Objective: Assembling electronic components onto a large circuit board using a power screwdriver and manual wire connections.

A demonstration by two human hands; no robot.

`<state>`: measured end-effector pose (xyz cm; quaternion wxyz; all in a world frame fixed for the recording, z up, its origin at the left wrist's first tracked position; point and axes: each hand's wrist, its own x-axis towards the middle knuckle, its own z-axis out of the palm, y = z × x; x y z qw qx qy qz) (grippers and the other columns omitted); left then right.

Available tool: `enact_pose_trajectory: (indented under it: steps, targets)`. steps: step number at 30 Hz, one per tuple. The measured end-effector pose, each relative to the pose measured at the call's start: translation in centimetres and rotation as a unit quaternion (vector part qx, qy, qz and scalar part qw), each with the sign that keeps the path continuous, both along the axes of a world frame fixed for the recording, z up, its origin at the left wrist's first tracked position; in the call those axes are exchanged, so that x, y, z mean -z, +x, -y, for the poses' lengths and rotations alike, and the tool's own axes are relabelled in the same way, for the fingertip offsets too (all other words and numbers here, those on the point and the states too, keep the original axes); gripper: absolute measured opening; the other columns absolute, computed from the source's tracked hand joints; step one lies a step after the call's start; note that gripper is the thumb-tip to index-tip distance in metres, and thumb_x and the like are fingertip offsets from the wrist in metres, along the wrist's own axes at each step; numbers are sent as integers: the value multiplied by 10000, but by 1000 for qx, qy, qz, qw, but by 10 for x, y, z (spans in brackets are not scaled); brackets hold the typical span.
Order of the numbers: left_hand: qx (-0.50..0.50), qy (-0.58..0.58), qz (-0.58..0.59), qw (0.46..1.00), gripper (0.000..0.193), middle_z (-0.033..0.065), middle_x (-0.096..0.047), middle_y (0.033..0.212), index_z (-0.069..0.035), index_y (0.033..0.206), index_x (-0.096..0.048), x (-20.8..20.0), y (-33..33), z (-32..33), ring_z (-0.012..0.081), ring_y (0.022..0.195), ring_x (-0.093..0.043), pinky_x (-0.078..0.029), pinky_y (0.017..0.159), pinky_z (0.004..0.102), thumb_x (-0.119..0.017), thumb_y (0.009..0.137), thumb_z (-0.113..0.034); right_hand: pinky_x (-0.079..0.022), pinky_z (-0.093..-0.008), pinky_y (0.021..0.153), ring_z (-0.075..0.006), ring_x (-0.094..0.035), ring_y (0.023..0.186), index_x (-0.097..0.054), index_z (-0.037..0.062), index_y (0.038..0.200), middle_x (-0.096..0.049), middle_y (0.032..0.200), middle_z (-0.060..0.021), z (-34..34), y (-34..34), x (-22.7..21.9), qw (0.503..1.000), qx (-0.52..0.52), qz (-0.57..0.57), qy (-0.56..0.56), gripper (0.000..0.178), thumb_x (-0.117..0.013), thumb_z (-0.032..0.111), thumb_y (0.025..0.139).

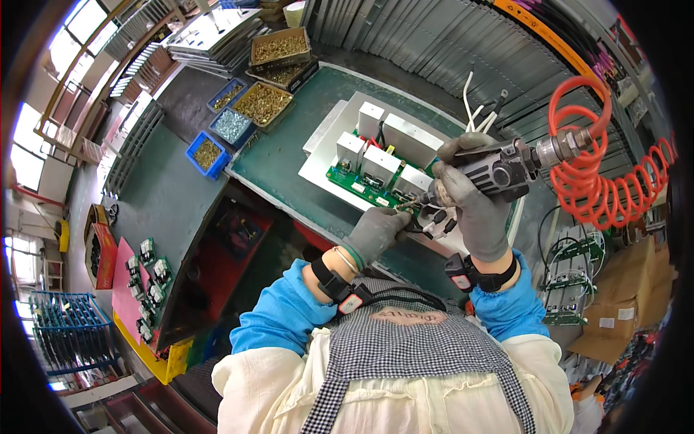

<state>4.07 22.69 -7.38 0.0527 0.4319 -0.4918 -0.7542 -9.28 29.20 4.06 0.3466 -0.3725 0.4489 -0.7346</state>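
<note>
My right hand [477,217], in a grey glove, is wrapped round a dark air screwdriver [495,172]. The tool lies tilted, its nose pointing down and left toward the near right corner of a green circuit board [370,189]. Beside that nose, my left hand [374,233], also gloved, has its fingers pinched together at the board's near edge. What sits between those fingertips is too small to make out. Short black and white wire ends [437,223] show between the hands. White metal heat sinks [412,137] stand on the board, which rests on a white metal panel [318,168].
A coiled red air hose [603,177] runs from the tool's back end. Blue bins [208,154] and trays of brass-coloured screws [264,103] stand at the left. Grey metal panels [434,54] line the far side. White cables [473,108] stick up behind the tool. Cardboard boxes [614,304] stand right.
</note>
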Motion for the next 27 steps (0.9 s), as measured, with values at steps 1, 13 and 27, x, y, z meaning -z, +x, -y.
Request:
enact_pose_trajectory:
  steps: [1, 13, 27]
  targets:
    - [11, -17, 11, 1000, 326, 18, -573, 681, 27, 891, -653, 1, 1, 1, 96, 560, -481, -396, 516, 258, -570, 927, -286, -484, -239, 583, -114, -581, 747, -527, 44, 1123, -611, 969, -98, 4, -2, 2, 998, -2, -66, -11, 375, -616, -90, 784]
    - [-9, -132, -122, 984, 394, 112, -622, 665, 57, 877, -659, 85, -3, -2, 177, 601, -568, -464, 611, 319, -561, 909, -323, -469, -244, 725, -81, -536, 783, -578, 41, 991, -572, 921, -22, 10, 7, -15, 967, -197, -161, 22, 294, -696, 29, 722]
    - [39, -157, 0, 987, 371, 94, -593, 630, 46, 852, -659, 31, -3, -2, 167, 576, -544, -443, 573, 321, -562, 918, -306, -500, -276, 763, -128, -585, 878, -529, 39, 1073, -606, 950, -68, 35, 3, 3, 983, -130, -131, 7, 372, -670, -13, 733]
